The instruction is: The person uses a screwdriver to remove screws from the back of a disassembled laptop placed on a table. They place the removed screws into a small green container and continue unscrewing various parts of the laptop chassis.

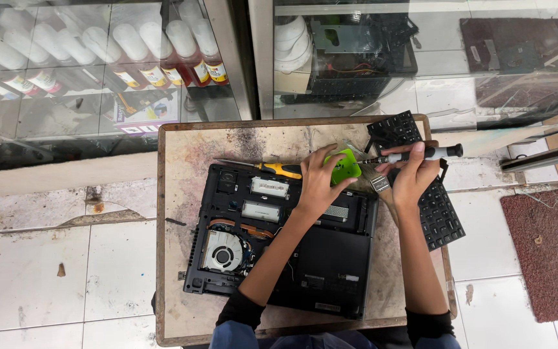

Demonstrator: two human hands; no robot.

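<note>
An opened black laptop (330, 265) lies bottom-up on a small worn table (182, 168), its fan (222, 252) and boards exposed. My left hand (318, 181) rests at the laptop's far edge, fingers touching a small bright green dish (343, 167). My right hand (414, 178) grips a black-and-white screwdriver (414, 155), held level with its tip pointing left toward the green dish. A yellow-handled screwdriver (272, 168) lies on the table just left of my left hand. A detached black keyboard (437, 210) lies under my right hand at the table's right edge.
A paintbrush (377, 181) lies between my hands. Glass display cases with bottles (156, 58) and electronic parts (356, 52) stand behind the table. White floor tiles surround it, with a reddish mat (550, 252) at right.
</note>
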